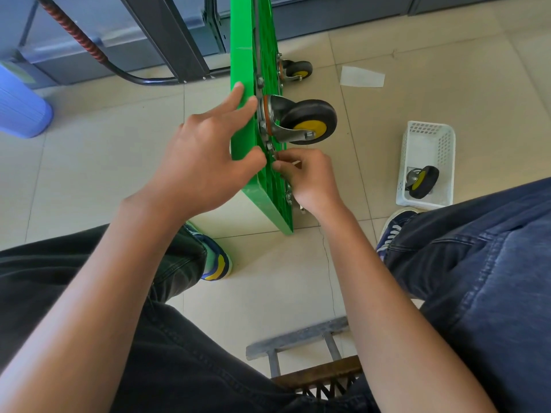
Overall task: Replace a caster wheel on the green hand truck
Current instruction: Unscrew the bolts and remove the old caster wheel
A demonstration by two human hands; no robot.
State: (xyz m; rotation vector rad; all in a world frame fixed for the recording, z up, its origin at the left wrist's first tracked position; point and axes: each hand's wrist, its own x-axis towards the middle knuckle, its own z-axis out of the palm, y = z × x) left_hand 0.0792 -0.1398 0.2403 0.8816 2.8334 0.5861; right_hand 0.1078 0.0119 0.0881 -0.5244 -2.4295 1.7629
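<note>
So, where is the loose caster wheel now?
In the head view, the loose caster wheel lies in the white basket on the floor, right of the green hand truck.

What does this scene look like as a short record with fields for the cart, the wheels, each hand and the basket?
cart: green hand truck stands on edge on the tiled floor
mounted wheels: near caster wheel and far caster, black with yellow hubs
left hand: left hand rests on the green deck, fingers straight
right hand: right hand pinches a small part at the caster's mounting plate; part too small to identify
basket: white basket on the floor, holding a loose caster
</note>
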